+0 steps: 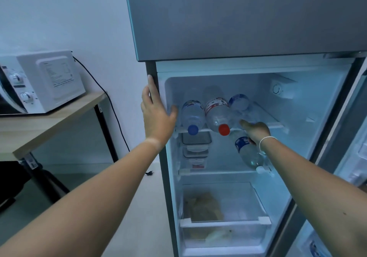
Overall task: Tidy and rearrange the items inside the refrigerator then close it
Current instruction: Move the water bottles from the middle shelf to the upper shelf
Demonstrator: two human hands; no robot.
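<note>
1. Keep the left hand (156, 115) flat on the left edge of the refrigerator (238, 28), fingers straight and gripping nothing, as a brace beside the top shelf (276, 125).
2. Hold the blue-label bottle (249, 153) firmly: right hand (256, 131) wrapped round its upper part, bottle tilted, cap end down, hanging just below the front edge of the top shelf.
3. Level the bottle before sliding it in, probably cap outward like its neighbours.
4. Aim for the free strip on the top shelf right of the red-cap bottle (217, 115); the blue-cap bottle (192, 115) lies further left, another bottle (239, 102) further back.
5. Avoid nudging the red-cap bottle, likely to roll.
6. Leave the stacked containers (195, 149) under the top shelf untouched.
</note>
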